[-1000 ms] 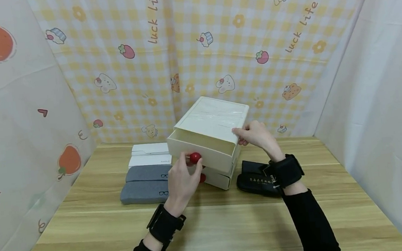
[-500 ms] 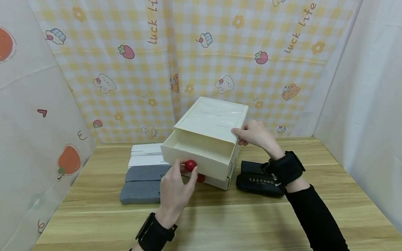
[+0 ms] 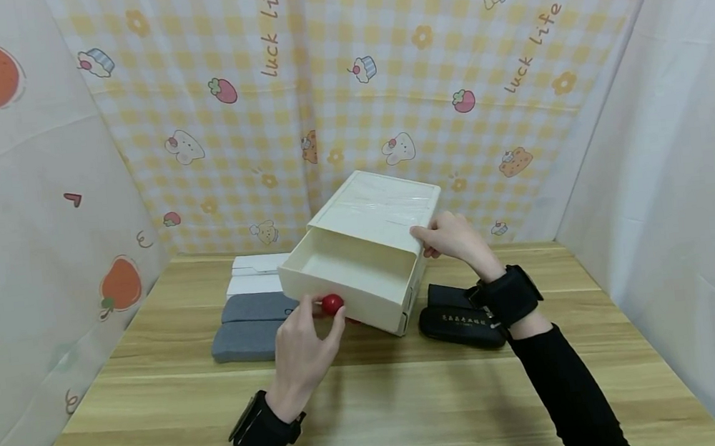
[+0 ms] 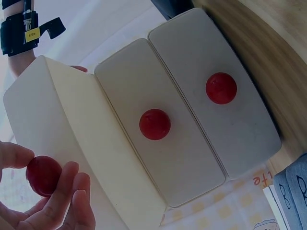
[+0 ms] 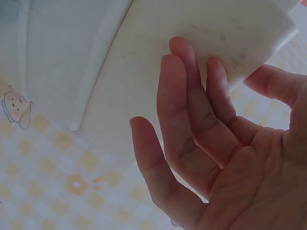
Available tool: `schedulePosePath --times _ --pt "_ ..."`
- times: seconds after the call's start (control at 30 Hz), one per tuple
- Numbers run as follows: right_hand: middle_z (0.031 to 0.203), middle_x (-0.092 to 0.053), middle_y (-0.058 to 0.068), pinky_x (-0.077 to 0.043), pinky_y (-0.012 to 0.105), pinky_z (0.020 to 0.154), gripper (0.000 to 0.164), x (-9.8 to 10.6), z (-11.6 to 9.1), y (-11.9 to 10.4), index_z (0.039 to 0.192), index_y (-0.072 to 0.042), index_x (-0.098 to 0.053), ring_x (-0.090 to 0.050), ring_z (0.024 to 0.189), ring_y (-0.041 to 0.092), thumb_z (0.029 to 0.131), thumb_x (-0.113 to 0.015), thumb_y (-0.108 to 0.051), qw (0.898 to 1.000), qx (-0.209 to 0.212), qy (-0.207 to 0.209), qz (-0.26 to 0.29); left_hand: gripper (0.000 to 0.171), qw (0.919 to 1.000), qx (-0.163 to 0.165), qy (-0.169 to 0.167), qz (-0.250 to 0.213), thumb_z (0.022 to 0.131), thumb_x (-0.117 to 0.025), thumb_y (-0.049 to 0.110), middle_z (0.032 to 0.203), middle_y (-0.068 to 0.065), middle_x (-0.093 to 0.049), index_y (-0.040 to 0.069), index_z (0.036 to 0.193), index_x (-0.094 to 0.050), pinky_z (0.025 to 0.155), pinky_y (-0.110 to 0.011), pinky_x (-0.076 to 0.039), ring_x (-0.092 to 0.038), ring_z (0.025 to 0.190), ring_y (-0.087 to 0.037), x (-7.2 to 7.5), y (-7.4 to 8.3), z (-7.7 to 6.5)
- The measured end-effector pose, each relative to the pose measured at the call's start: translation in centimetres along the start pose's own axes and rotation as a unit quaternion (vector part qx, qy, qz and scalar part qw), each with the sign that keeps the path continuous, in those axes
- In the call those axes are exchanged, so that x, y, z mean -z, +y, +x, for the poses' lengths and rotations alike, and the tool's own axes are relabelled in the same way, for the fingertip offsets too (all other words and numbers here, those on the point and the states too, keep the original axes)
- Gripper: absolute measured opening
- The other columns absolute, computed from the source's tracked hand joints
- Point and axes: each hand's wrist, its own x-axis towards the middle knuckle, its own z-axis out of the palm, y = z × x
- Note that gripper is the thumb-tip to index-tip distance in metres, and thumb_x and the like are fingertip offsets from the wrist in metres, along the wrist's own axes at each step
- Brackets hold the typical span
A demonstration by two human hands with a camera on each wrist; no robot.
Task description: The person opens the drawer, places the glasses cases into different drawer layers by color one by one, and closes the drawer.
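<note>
Since the earlier frames, the top drawer (image 3: 372, 309) has been drawn further out, and the left hand (image 3: 301, 350) has been carried toward the lower left of the frame with it; the right hand (image 3: 459, 238) has been kept in nearly the same place.

Nearest: bare wood of the table (image 3: 377, 422), lower centre. A black strap is worn on each wrist.

Left hand, just left of centre: the red knob (image 3: 332, 304) is clamped at the fingertips. In the left wrist view the thumb is set on one side of the knob, the bent fingers on the other; contact is made on both sides. The knob is fixed to the drawer front; the drawer's pale floor is exposed behind it. Two closed drawers with like knobs, the middle drawer (image 4: 177, 158) and the bottom drawer (image 4: 249, 124), are shown beneath it.

Left of centre, grey cases (image 3: 246, 340); right of centre, a black case (image 3: 461, 324), set near the cabinet (image 3: 375, 207).

Further back: the right hand's thumb is rested on the cabinet's top edge; its fingers are loosely bent and slightly apart along the side wall. Whether every fingertip is pressed there cannot be told.

White boxes (image 3: 253, 283) are placed behind the grey cases, partly hidden by the drawer. Farthest, across the upper frame, a yellow-checked cloth (image 3: 337, 9) is hung.
</note>
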Motion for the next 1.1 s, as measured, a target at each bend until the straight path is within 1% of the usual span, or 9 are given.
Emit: schedulePosePath --times 0.33,0.5,0.57,0.7,0.77,0.83,1.0,1.1 --pt "0.076 -0.072 0.008 -0.051 0.029 0.068 0.045 0.1 0.0 -0.2 0.079 -0.003 -0.071 -0.067 0.068 0.015 0.095 -0.048 -0.038 1.000 -0.004 -0.003 -0.012 0.028 0.9998 -0.017 0.009 0.001 0.077 -0.076 0.013 0.077 -0.008 -0.069 0.000 0.095 -0.059 0.056 -0.026 -0.051 -0.065 0.065 -0.017 0.8 -0.1 -0.8" --pt "0.074 -0.072 0.007 -0.050 0.029 0.068 0.045 0.0 0.0 -0.2 0.077 -0.004 -0.071 -0.066 0.067 0.015 0.095 -0.049 -0.038 1.000 -0.003 0.000 -0.016 0.029 0.9995 -0.028 0.015 -0.001 0.075 -0.076 0.012 0.075 -0.008 -0.068 -0.001 0.095 -0.058 0.055 -0.027 -0.051 -0.064 0.064 -0.017 1.1 -0.2 -1.3" --pt "0.074 -0.072 0.007 -0.050 0.029 0.068 0.045 -0.1 0.0 -0.1 0.077 -0.004 -0.071 -0.066 0.066 0.015 0.095 -0.049 -0.038 1.000 -0.003 0.001 -0.017 0.029 0.9992 -0.035 0.019 0.000 0.074 -0.077 0.012 0.074 -0.007 -0.067 -0.001 0.094 -0.059 0.054 -0.024 -0.049 -0.064 0.063 -0.016 1.2 -0.3 -1.4" --pt "0.073 -0.072 0.006 -0.051 0.029 0.068 0.045 -0.1 0.1 -0.1 0.077 -0.004 -0.071 -0.066 0.067 0.015 0.095 -0.049 -0.039 1.000 -0.003 0.000 -0.014 0.029 0.9984 -0.050 0.028 0.002 0.072 -0.077 0.011 0.071 -0.006 -0.066 -0.001 0.092 -0.059 0.052 -0.015 -0.040 -0.057 0.058 -0.009 1.3 -0.5 -1.7" --pt "0.074 -0.072 0.006 -0.050 0.029 0.068 0.045 0.0 0.1 0.0 0.077 -0.004 -0.071 -0.066 0.067 0.015 0.095 -0.049 -0.039 1.000 -0.004 0.000 -0.011 0.028 0.9979 -0.057 0.030 -0.001 0.072 -0.076 0.011 0.071 -0.005 -0.065 -0.001 0.092 -0.059 0.053 -0.013 -0.039 -0.055 0.057 -0.008 1.4 -0.6 -1.9" --pt "0.075 -0.072 0.007 -0.050 0.029 0.068 0.045 0.0 0.2 0.0 0.078 -0.004 -0.071 -0.066 0.067 0.015 0.095 -0.049 -0.039 1.000 -0.008 -0.001 -0.010 0.028 0.9975 -0.063 0.030 -0.006 0.072 -0.076 0.010 0.071 -0.005 -0.066 -0.001 0.092 -0.059 0.054 -0.013 -0.042 -0.056 0.057 -0.007 1.6 -0.7 -2.0" --pt "0.085 -0.074 0.014 -0.050 0.029 0.068 0.045 0.0 0.2 0.0 0.078 -0.005 -0.071 -0.067 0.068 0.014 0.095 -0.049 -0.041 1.000 -0.014 -0.003 -0.013 0.029 0.9968 -0.074 0.028 -0.011 0.072 -0.076 0.011 0.072 -0.005 -0.067 -0.001 0.094 -0.059 0.055 -0.020 -0.048 -0.062 0.061 -0.010 1.7 -1.0 -2.2" --pt "0.085 -0.074 0.014 -0.051 0.029 0.069 0.045 0.0 0.3 0.0 0.078 -0.005 -0.071 -0.067 0.068 0.014 0.095 -0.049 -0.041 1.000 -0.014 -0.002 -0.013 0.028 0.9964 -0.080 0.026 -0.012 0.077 -0.075 0.016 0.073 -0.006 -0.067 -0.001 0.094 -0.059 0.055 -0.021 -0.049 -0.062 0.061 -0.011 1.8 -1.3 -2.3"
